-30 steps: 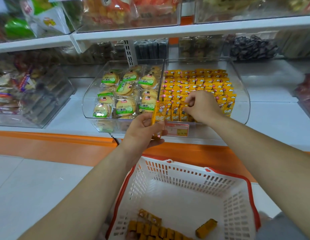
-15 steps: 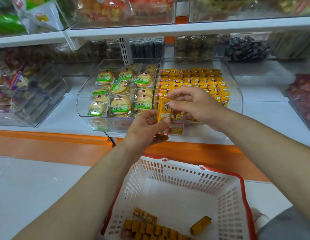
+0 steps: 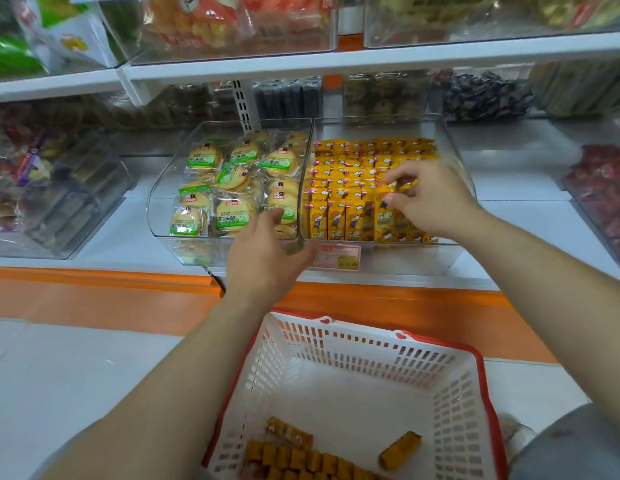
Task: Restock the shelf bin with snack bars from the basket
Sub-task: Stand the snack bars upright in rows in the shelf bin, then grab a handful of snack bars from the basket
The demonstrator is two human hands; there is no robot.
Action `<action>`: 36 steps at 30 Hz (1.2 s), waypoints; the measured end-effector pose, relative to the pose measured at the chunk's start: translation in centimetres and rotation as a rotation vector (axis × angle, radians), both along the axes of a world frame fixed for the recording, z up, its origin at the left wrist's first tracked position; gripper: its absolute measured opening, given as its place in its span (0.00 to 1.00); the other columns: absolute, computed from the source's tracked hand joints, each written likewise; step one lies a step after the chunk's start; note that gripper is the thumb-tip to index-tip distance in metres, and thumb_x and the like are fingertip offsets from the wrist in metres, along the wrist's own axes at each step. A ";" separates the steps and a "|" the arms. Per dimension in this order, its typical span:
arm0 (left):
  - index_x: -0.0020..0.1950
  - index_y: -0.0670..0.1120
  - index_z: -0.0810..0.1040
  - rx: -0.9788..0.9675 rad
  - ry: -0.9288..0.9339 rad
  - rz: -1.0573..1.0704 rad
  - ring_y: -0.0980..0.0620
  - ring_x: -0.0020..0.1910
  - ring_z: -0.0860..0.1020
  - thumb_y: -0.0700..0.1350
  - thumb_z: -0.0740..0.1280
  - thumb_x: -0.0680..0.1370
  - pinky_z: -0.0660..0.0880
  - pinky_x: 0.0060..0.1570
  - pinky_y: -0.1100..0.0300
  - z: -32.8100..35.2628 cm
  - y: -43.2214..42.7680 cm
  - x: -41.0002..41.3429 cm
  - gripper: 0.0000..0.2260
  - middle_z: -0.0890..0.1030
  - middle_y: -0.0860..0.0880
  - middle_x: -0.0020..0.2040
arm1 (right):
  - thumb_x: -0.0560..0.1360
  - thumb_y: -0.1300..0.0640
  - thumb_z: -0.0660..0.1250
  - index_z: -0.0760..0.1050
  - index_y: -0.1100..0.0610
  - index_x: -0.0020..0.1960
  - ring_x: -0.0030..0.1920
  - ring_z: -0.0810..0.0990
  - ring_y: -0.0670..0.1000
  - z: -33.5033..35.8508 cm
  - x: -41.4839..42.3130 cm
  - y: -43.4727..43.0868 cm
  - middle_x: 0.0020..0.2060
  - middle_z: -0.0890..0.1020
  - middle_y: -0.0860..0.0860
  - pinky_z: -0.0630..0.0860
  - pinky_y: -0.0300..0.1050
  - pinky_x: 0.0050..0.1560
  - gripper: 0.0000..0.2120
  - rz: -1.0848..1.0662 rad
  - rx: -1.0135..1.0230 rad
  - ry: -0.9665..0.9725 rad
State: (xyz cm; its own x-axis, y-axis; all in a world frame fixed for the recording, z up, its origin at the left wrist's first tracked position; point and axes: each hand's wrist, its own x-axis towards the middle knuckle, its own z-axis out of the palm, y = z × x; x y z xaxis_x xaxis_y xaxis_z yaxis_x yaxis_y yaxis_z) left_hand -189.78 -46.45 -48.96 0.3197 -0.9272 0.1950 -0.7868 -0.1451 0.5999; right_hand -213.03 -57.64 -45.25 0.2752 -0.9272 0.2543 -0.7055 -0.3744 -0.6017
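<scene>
White shelf (image 3: 530, 220), orange trim (image 3: 93, 282), tile floor (image 3: 76, 375); R hand (image 3: 436, 199) pinches snack bar (image 3: 384, 216).

Bar bin (image 3: 422, 261) on shelf (image 3: 544, 216), bars (image 3: 350, 168) in rows inside. Cookie bin (image 3: 197, 252) touching its left side. Price tag (image 3: 337, 257) on bar bin front. Basket (image 3: 370, 341) on floor (image 3: 76, 375) before shelf, loose bars (image 3: 301, 459) at its near end.

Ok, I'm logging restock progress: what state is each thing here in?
shelf bin: nearly full, yellow bars in rows.
snack bar: upright at the bin's front row, not yet released.
right hand: pinching the snack bar.
left hand: open, holding nothing, in front of the bins.
basket: mostly empty; remaining bars at its near edge, one loose bar.
cookie bin: holds wrapped cookies.
</scene>
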 end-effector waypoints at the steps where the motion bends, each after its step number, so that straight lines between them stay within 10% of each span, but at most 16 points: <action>1: 0.73 0.47 0.73 0.044 -0.057 -0.010 0.46 0.67 0.73 0.62 0.74 0.73 0.74 0.65 0.46 -0.4 -0.1 0.1 0.33 0.78 0.49 0.67 | 0.75 0.56 0.74 0.81 0.51 0.57 0.43 0.78 0.47 -0.8 0.1 -0.2 0.49 0.80 0.47 0.69 0.38 0.45 0.11 -0.015 0.015 0.023; 10: 0.60 0.50 0.80 0.053 -0.387 -0.001 0.45 0.60 0.75 0.69 0.69 0.72 0.68 0.66 0.47 -2.2 -0.8 -0.5 0.26 0.83 0.50 0.57 | 0.73 0.59 0.74 0.83 0.59 0.54 0.45 0.75 0.48 -3.6 2.4 -1.2 0.42 0.77 0.48 0.69 0.41 0.46 0.10 0.001 0.015 0.055; 17: 0.63 0.49 0.78 0.056 -0.270 -0.035 0.46 0.61 0.74 0.62 0.72 0.75 0.69 0.63 0.50 -0.9 -0.4 -0.6 0.23 0.81 0.50 0.59 | 0.76 0.52 0.71 0.80 0.54 0.61 0.60 0.75 0.56 -2.9 1.9 0.1 0.58 0.77 0.56 0.73 0.50 0.58 0.15 -0.001 0.024 0.270; 24: 0.60 0.51 0.79 -0.132 -0.038 -0.160 0.54 0.54 0.78 0.50 0.72 0.78 0.77 0.52 0.57 2.5 3.5 -2.1 0.12 0.81 0.55 0.54 | 0.74 0.48 0.72 0.80 0.49 0.54 0.42 0.76 0.44 1.8 1.3 4.9 0.48 0.76 0.46 0.73 0.43 0.44 0.10 0.075 -0.071 0.099; 29: 0.54 0.53 0.79 0.314 -0.035 -0.463 0.55 0.45 0.80 0.50 0.71 0.79 0.79 0.46 0.59 -0.5 6.8 -2.4 0.06 0.81 0.59 0.46 | 0.72 0.54 0.75 0.83 0.50 0.46 0.37 0.78 0.33 0.1 1.1 10.7 0.38 0.82 0.41 0.70 0.29 0.36 0.03 0.367 0.157 0.050; 36: 0.59 0.49 0.80 0.701 -0.099 -0.493 0.49 0.54 0.79 0.51 0.70 0.79 0.76 0.55 0.56 -12.9 7.8 -4.9 0.10 0.83 0.50 0.56 | 0.77 0.51 0.71 0.80 0.55 0.59 0.52 0.79 0.52 -17.7 -0.8 14.1 0.54 0.82 0.51 0.76 0.45 0.50 0.13 0.444 0.715 0.546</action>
